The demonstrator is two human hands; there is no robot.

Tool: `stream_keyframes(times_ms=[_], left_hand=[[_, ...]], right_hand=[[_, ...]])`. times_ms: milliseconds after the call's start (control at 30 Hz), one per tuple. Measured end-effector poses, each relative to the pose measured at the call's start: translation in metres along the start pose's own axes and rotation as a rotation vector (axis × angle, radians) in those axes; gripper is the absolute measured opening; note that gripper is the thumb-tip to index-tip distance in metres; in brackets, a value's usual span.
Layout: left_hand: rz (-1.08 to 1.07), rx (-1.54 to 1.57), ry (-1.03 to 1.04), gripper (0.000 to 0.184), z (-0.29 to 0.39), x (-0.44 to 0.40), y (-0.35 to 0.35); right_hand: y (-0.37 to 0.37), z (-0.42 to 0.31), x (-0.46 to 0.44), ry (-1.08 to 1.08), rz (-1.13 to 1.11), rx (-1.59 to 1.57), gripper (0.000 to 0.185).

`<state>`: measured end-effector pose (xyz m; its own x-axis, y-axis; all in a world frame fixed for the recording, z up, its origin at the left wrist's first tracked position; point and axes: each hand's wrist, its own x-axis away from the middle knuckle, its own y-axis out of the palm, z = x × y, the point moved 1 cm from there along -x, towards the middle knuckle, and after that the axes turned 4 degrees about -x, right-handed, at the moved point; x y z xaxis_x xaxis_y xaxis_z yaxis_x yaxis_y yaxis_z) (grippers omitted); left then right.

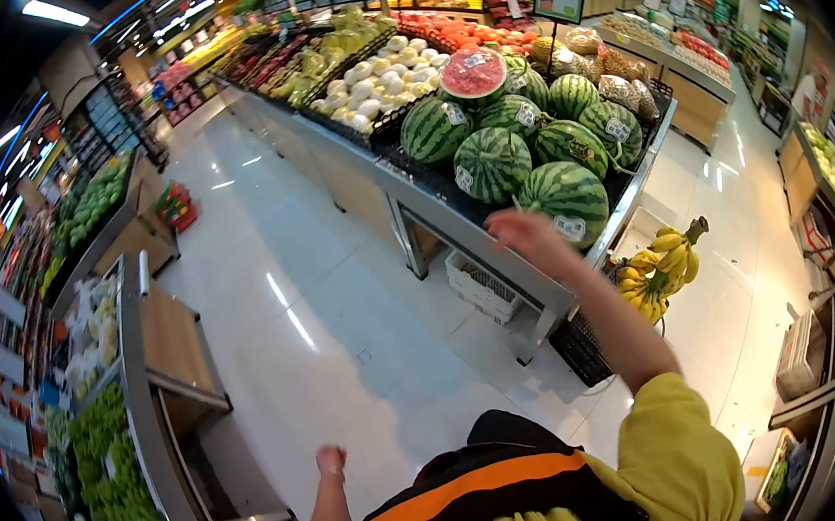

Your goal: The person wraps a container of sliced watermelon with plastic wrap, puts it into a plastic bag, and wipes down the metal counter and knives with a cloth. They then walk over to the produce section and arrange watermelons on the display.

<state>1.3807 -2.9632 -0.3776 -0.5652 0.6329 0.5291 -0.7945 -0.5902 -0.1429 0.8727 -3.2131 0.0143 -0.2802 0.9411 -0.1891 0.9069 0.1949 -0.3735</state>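
My right hand [528,236] is stretched forward over the front edge of the produce stand [444,195], just before the nearest watermelon [567,195]. Its fingers are partly spread with nothing seen between them; whether they touch the melon is unclear. Low in the view, my left hand [331,458] hangs over the floor, small and with its fingers curled; nothing shows in it. Several striped whole watermelons with stickers fill the stand's corner, and a cut red half [474,72] lies on top at the back.
White produce [379,81] lies left of the melons. Bananas [659,274] hang beside the stand's right side, above a black crate [580,349]. A white crate [482,285] sits underneath. Leafy greens [117,463] are at lower left, and a person [808,97] stands far right.
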Motion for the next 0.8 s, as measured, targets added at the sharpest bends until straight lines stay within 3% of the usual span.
stream_keyframes(times_ms=[33, 133, 267, 367, 400, 467, 533, 700, 800], left_hand=[[-0.175, -0.273, 0.093, 0.017, 0.070, -0.035, 0.047], [-0.361, -0.055, 0.365, 0.014, 0.259, -0.068, 0.210], [-0.576, 0.093, 0.436, 0.013, 0.409, -0.070, 0.373], [-0.690, -0.017, 0.492, 0.014, 0.485, -0.090, 0.461], [-0.748, -0.021, 0.536, 0.014, 0.510, -0.098, 0.488], [-0.824, -0.013, 0.593, 0.016, 0.545, -0.111, 0.537], [-0.898, 0.029, 0.613, 0.018, 0.585, -0.125, 0.580], [-1.079, -0.070, 0.513, 0.045, 0.639, -0.191, 0.709], [-1.180, -0.044, 0.243, 0.054, 0.640, -0.234, 0.797]], right_hand=[[-0.030, 0.001, -0.027, -0.043, 0.144, -0.017, 0.031], [-0.123, 0.037, -0.113, 0.012, 0.499, -0.307, 0.030], [-0.208, 0.108, -0.231, 0.109, 0.664, -0.557, 0.039], [-0.229, 0.160, -0.317, 0.314, 0.643, -0.620, 0.066], [-0.232, 0.168, -0.340, 0.359, 0.524, -0.584, 0.077], [-0.228, 0.188, -0.384, 0.432, 0.465, -0.528, 0.083], [-0.230, 0.206, -0.426, 0.440, 0.510, -0.465, 0.082], [-0.231, 0.239, -0.495, 0.369, 0.697, -0.544, 0.068], [-0.243, 0.272, -0.520, 0.327, 0.671, -0.409, 0.062]])
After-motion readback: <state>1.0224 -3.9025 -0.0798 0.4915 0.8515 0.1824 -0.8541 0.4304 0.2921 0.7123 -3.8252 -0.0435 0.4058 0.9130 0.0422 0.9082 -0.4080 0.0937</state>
